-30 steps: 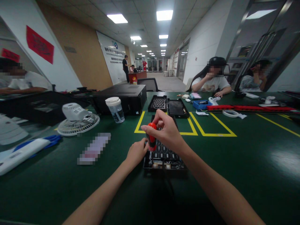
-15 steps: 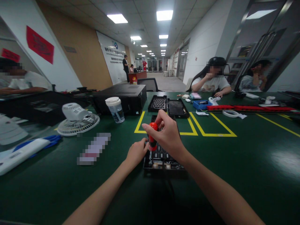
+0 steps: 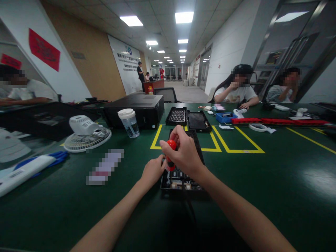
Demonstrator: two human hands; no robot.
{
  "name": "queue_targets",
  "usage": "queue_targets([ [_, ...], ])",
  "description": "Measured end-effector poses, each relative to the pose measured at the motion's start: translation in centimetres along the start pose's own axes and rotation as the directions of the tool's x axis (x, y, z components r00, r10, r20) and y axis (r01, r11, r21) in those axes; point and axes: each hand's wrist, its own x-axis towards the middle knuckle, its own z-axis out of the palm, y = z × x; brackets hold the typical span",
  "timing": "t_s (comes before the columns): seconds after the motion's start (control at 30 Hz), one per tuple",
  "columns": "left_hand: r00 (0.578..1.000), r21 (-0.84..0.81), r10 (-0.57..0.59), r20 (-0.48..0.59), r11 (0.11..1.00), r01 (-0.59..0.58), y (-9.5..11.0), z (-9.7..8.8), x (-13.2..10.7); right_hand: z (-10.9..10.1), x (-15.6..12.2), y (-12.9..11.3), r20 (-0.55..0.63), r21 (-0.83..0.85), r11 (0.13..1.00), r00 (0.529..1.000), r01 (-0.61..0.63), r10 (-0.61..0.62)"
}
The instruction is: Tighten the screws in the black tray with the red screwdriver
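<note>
A screwdriver (image 3: 171,145) with a red and black handle stands roughly upright over a black plastic case (image 3: 164,185). My right hand (image 3: 185,150) is closed around the top of its handle, thumb on the near left side. Where the screwdriver's tip meets the case is hard to make out. Inside the case lie rows of dark rounded cells and some small pale parts along the near end. My left hand (image 3: 153,171) grips the case's left edge, its fingertips close beside the screwdriver and partly hidden.
Two black trays (image 3: 176,116) lie beyond the case. To the left are a lidded cup (image 3: 129,122), a white fan (image 3: 88,134), a large black box (image 3: 136,108) and a blurred flat object (image 3: 106,166). A blue bin (image 3: 224,117) stands right, near seated people.
My right hand has dropped slightly and turned a little on the screwdriver's handle, covering more of it. My left hand and the case stay where they were.
</note>
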Motion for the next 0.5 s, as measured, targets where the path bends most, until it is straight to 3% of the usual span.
queue_targets([
  [0.17,0.999,0.018,0.005,-0.039,1.000,-0.004,0.0,0.0,-0.1,-0.4,0.5,0.3,0.195,0.136,0.989,0.978,0.050,-0.076],
  [0.27,0.999,0.008,0.006,-0.044,1.000,-0.006,0.0,0.0,-0.2,-0.6,0.9,0.6,0.331,0.375,0.927,0.933,0.006,-0.140],
  [0.4,0.998,-0.021,0.020,-0.063,1.000,-0.022,0.1,-0.3,-0.4,-0.3,1.2,1.5,0.471,0.700,0.667,0.866,-0.254,-0.165],
  [0.5,0.998,-0.031,0.012,-0.059,0.999,-0.014,0.2,-0.4,-0.6,0.3,1.2,2.2,0.466,0.805,0.483,0.871,-0.345,-0.154],
])
